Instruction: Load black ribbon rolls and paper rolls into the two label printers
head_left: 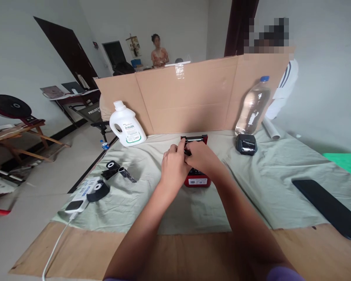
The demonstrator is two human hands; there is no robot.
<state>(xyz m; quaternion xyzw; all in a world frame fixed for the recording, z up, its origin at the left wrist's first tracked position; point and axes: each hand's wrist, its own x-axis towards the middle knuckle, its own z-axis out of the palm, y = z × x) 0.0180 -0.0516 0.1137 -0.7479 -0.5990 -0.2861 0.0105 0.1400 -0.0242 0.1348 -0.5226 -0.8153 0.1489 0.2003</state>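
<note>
A small red and black device (197,181) with a white label on its front sits on the green cloth, its top raised at the back. My left hand (177,164) is over its left side, fingers bent and the index finger reaching toward the raised part. Over the middle of the device is my right hand (201,156), its fingers closed together. Something small and dark shows between the two hands, but the fingers cover most of it. Both hands hide much of the device's inside.
Behind stands a cardboard panel (187,101), with a white detergent bottle (130,127) and a clear water bottle (253,107) before it. A black device (246,144), black rolls (98,189), a power strip (83,193) and a dark phone-like slab (327,207) lie around. People are beyond the panel.
</note>
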